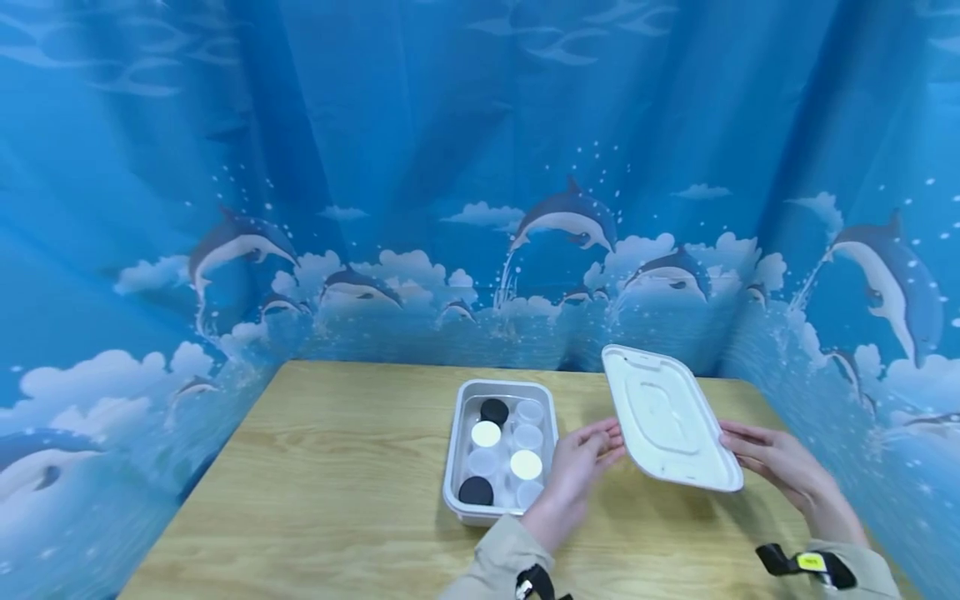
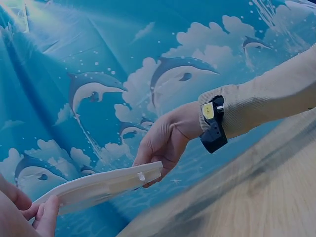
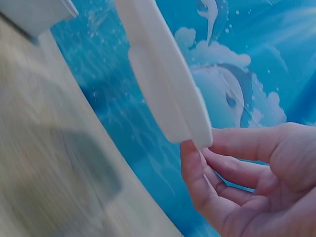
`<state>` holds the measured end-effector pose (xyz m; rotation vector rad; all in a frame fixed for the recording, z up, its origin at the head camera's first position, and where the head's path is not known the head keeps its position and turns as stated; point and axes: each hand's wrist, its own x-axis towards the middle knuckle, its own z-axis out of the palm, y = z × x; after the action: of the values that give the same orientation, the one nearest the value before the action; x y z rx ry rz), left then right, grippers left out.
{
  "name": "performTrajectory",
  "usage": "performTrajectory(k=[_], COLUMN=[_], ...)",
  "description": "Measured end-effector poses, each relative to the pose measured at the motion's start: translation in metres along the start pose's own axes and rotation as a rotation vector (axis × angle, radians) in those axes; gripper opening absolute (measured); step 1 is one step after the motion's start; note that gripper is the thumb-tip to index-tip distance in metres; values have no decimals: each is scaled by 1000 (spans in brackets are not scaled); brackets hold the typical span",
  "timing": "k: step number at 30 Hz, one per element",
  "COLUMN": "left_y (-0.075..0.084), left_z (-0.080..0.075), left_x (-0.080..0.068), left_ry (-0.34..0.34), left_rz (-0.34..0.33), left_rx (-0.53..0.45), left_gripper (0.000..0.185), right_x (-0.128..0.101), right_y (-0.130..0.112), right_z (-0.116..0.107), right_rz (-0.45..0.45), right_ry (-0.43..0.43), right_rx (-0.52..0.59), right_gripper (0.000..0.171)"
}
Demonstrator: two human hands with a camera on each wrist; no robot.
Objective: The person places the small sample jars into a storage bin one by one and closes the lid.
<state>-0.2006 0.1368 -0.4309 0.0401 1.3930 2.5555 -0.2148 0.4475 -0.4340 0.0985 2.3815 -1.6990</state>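
Observation:
A white rectangular lid (image 1: 667, 417) hangs tilted above the table, to the right of the box. My left hand (image 1: 609, 440) pinches its near left edge, and my right hand (image 1: 733, 435) pinches the right edge. The left wrist view shows the lid (image 2: 98, 187) edge-on, with my left fingers (image 2: 47, 213) at one end and my right hand (image 2: 154, 157) at the other. In the right wrist view my thumb and fingers (image 3: 195, 153) grip the lid (image 3: 163, 84) by its rim. An open white box (image 1: 454, 450) on the table holds several small jars with black, white and clear caps.
The wooden table (image 1: 322, 483) is walled in on three sides by a blue dolphin-print curtain (image 1: 480, 167). A corner of the box (image 3: 39, 15) shows in the right wrist view. Both wrists wear black straps.

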Motion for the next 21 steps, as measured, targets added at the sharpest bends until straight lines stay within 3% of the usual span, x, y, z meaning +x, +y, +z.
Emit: performTrajectory(k=[11,21], left_y=[33,66], left_z=[-29,-73], left_x=[-2,5], left_ry=[-4,40], left_rz=[18,65], left_rx=[48,137], left_gripper=[32,33], right_x=[17,30], right_y=[-20,-54], right_z=[37,84], right_rz=[-138,-200], right_ry=[-25,-40], right_rx=[134,160], right_gripper=[60,70])
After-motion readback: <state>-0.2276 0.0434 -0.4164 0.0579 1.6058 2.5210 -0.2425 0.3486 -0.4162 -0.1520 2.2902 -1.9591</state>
